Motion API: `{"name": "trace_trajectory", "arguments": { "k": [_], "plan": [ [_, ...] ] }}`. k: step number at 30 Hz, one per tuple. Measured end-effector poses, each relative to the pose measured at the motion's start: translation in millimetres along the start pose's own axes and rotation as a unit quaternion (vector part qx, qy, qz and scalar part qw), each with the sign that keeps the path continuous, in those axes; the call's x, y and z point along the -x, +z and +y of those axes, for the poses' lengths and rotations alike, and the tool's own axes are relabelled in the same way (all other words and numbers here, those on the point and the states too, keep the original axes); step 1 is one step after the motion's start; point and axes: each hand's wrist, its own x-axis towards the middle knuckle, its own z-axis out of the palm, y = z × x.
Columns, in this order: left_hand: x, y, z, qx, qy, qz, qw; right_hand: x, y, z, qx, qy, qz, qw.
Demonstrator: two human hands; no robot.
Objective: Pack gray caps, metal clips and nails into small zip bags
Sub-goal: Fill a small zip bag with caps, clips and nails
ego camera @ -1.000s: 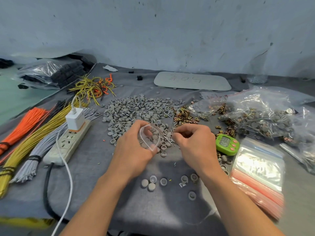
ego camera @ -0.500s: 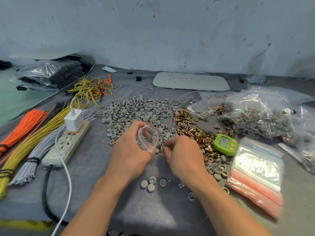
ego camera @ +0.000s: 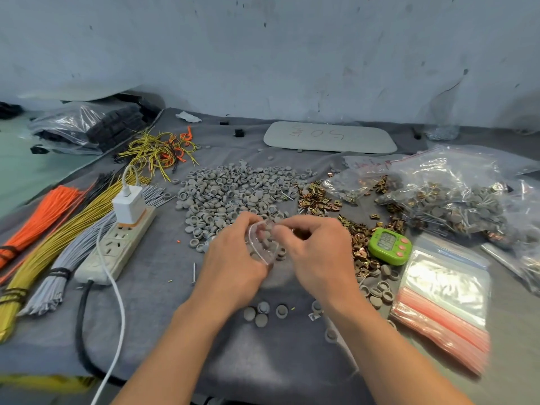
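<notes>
Zip bag [ego camera: 262,244] is held open in my left grip [ego camera: 230,258]. My right grip [ego camera: 318,252] is pinched narrow at its mouth; contents I cannot tell. Gray caps [ego camera: 233,191] lie just beyond both grips.

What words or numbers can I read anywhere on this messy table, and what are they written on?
"505" or "SOS", handwritten and seen upside down, so uncertain: on the flat white rounded board at the back. The red scribble beside it is unreadable.
Dark digits on the green round timer: too blurred to read.
On the small clear zip bag held by the left hand: no print visible.
</notes>
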Motion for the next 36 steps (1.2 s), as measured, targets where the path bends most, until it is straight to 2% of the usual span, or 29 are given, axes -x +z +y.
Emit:
{"name": "trace_trajectory", "arguments": {
  "k": [3,6,9,11,14,19,23,25,28,30,32,36],
  "plan": [
    [-1.9,-6.8,-0.4,0.071,-0.022,0.044,0.996,-8.2,-8.6,5.8,0.046,0.047,0.058,0.996],
    [-3.7,-13.2,-1.3,0.111,-0.042,0.101,0.988,-9.2,-7.9,11.2,0.145,0.068,-0.019,0.987],
    [-2.4,-15.7,0.4,0.107,-0.045,0.13,0.985,-5.5,-0.8,12.4,0.222,0.059,-0.093,0.969],
    [-0.5,-15.5,2.2,0.092,-0.042,0.125,0.987,-2.6,4.5,11.8,0.282,0.032,-0.12,0.951],
    [2.0,-14.4,5.3,0.079,-0.037,0.113,0.99,-0.6,9.8,11.5,0.312,0.015,-0.118,0.943],
    [3.1,-11.2,3.7,0.028,-0.03,0.064,0.997,-2.9,8.0,12.9,0.239,0.078,-0.093,0.963],
    [1.3,-8.5,0.4,-0.014,-0.026,0.04,0.999,-8.1,3.2,14.5,0.195,0.078,-0.045,0.977],
    [0.2,-7.3,-0.6,-0.02,-0.029,0.036,0.999,-9.1,3.1,15.3,0.203,0.071,-0.07,0.974],
    [-0.6,-5.9,-1.7,-0.018,-0.025,0.036,0.999,-6.0,6.2,16.2,0.284,0.047,-0.136,0.948],
    [-0.8,-5.2,-2.9,-0.02,-0.024,0.035,0.999,-3.8,8.9,18.5,0.3,0.04,-0.143,0.942],
    [-0.9,-4.7,-4.2,-0.021,-0.024,0.034,0.999,-3.7,8.2,18.7,0.257,0.059,-0.115,0.958],
    [-0.6,-3.8,-3.6,-0.048,-0.029,0.024,0.998,-10.8,-2.1,13.6,0.087,0.074,-0.016,0.993]
  ]
}}
